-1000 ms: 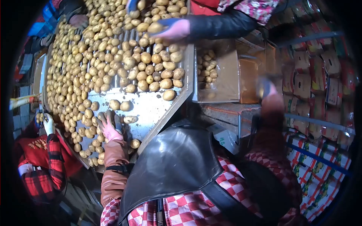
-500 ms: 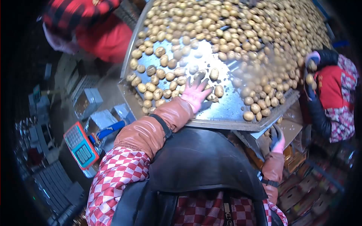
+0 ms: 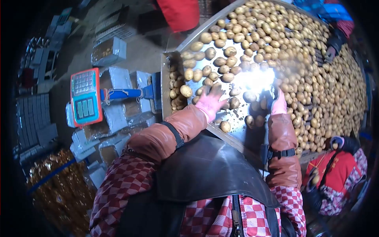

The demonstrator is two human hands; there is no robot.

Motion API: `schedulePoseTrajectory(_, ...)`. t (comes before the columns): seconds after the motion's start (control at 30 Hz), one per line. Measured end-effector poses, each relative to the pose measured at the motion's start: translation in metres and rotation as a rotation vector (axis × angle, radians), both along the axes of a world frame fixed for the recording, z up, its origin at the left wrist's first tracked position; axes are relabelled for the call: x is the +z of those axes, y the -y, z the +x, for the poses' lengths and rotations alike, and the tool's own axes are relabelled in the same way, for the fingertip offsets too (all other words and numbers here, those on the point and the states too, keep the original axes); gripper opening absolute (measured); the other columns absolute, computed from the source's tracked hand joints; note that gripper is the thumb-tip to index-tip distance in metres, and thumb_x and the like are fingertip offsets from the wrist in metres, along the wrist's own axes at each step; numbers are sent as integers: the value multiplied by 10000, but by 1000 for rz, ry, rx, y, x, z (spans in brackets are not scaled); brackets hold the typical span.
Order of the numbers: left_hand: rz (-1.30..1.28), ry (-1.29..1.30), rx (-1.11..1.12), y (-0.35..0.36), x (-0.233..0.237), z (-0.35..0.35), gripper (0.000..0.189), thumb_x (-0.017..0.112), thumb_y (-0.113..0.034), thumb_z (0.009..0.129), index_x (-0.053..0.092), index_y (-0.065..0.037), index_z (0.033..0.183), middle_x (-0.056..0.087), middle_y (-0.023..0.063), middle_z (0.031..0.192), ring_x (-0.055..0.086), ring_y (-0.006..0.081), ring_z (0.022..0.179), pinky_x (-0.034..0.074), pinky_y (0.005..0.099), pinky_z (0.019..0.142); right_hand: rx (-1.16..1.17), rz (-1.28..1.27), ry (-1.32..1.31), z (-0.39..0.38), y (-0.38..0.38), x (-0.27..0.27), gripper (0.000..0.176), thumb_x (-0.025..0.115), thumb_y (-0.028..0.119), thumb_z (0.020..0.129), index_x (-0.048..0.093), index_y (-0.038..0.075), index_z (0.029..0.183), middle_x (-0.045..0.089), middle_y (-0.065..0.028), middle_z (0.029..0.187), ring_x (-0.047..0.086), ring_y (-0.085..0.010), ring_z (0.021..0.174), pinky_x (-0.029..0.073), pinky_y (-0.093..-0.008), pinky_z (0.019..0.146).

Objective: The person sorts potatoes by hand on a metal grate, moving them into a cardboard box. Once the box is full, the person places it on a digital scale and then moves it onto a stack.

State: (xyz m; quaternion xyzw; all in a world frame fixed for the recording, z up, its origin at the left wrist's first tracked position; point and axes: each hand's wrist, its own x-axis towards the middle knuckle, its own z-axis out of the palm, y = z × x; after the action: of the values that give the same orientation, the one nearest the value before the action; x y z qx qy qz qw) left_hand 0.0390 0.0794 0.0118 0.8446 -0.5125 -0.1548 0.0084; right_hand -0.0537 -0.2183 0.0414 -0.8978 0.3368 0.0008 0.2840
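Round tan potatoes lie scattered over a shiny metal table. My left hand, in a pink glove with dark fingertips, rests among the potatoes near the table's left end, its fingers spread. Beside the potatoes further right is my right hand, in a similar glove. Its fingers point away from me, partly hidden and washed out by glare, so its grip cannot be made out. At the table's left end, more potatoes fill a narrow box-like section.
An orange-rimmed scale display stands at the left, among plastic-lined boxes. A co-worker in a red apron is at the lower right, and another co-worker's hand reaches over the pile at the upper right. Red clothing shows at the top.
The view has turned and shifted left. My right hand has come up from below the table's right edge to above the tabletop. My left hand remains spread over the potatoes.
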Motion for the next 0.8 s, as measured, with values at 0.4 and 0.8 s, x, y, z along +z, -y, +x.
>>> schedulePoseTrajectory(0.4,-532,117,380,-32,-14,32,372,694,-304,862,654,-178,1210,546,93,1353,433,341,1336,267,541,1133,391,-116,-88,62,-92,-39,568,745,232,832,567,228,1371,310,-252,1542,409,-405,1372,398,-456,1117)
schedulePoseTrajectory(0.8,-75,-15,273,129,6,87,582,644,-539,869,524,-335,1401,305,112,1591,242,363,1478,124,660,1170,-412,-258,-195,-99,67,-23,826,769,447,790,423,166,1486,459,-257,1441,474,-404,1298,394,-463,1091)
